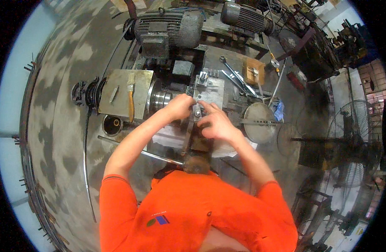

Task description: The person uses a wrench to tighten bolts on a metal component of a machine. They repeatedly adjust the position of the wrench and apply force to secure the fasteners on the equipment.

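Note:
My left hand [181, 106] is closed at the left side of a metal tool post on a lathe-like machine; whatever its fingertips hold is hidden. My right hand [218, 122] reaches in from the right with bent fingers spread apart, its fingertips close to those of the left. Between the hands stands an upright bolt [197, 112] on a small metal block. Just beyond them lies a flat steel plate [216, 89] carrying another clamp bolt [203, 77]. Left of my left hand is a shiny round chuck or spindle [159, 99].
A wooden-handled brush [131, 101] lies on the flat cover [117, 88] at left. Wrenches [233, 69], a wooden box [254, 71] and a round disc [259, 131] are on the right. A large motor [170, 31] stands at the back. A long metal rod [161, 158] crosses in front of me.

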`<action>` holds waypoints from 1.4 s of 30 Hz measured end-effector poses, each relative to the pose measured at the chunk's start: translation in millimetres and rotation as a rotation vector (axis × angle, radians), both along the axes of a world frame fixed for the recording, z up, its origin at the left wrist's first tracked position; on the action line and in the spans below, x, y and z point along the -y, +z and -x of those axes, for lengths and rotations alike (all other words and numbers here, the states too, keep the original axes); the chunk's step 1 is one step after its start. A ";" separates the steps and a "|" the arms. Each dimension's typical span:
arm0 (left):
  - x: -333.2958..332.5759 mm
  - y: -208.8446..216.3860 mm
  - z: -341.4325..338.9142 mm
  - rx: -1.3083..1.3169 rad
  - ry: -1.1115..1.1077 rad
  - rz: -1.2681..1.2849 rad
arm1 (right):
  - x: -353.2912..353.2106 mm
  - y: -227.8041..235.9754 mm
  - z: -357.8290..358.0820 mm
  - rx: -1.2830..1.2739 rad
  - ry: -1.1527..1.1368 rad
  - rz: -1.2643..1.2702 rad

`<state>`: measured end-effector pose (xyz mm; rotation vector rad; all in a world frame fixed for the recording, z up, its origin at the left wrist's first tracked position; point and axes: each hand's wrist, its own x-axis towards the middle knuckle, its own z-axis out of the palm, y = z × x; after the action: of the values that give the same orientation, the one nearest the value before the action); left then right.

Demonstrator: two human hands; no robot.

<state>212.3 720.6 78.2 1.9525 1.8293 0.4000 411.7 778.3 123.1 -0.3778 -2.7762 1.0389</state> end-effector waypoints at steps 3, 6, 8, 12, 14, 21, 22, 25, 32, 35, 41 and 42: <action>0.6 -3.0 1.3 0.045 -0.007 -0.037 | -0.6 -3.8 2.8 0.018 0.016 -0.054; -0.2 1.3 -0.8 0.047 -0.007 -0.037 | 1.5 -15.7 1.9 0.045 -0.037 -0.025; 0.8 -2.7 0.6 0.047 -0.003 -0.058 | 3.1 -12.0 3.1 0.043 -0.026 -0.026; 0.3 6.3 -1.6 0.021 -0.014 -0.036 | 4.2 -9.1 1.4 0.000 -0.016 -0.061; 0.8 5.3 -0.6 0.027 -0.013 -0.039 | 4.1 -15.1 0.3 -0.024 -0.020 -0.088; 3.4 11.5 -3.8 -0.004 -0.017 -0.024 | 8.9 -18.9 -1.9 -0.054 -0.059 -0.123; 3.8 10.4 -3.6 -0.007 -0.015 -0.032 | 9.4 -19.5 -1.7 -0.047 -0.061 -0.133; 4.3 7.4 -2.7 -0.020 -0.019 -0.042 | 10.2 -18.3 -1.6 -0.023 -0.060 -0.159; 6.2 13.5 3.7 -0.065 -0.032 -0.041 | -22.1 -13.0 -20.1 -0.158 -0.046 0.083; 6.7 16.2 3.4 -0.135 -0.041 -0.029 | -23.7 -19.1 -17.6 -0.110 -0.094 -0.012; 6.2 15.7 0.6 -0.199 -0.055 -0.019 | -15.6 -22.7 -1.0 -0.077 -0.039 -0.154; 6.8 17.3 -0.3 -0.207 -0.049 -0.006 | -15.6 -22.2 -0.2 -0.075 -0.036 -0.165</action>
<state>212.5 713.7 95.6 2.1056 1.9009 0.1941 411.9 793.9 100.9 -0.3575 -2.7512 0.7922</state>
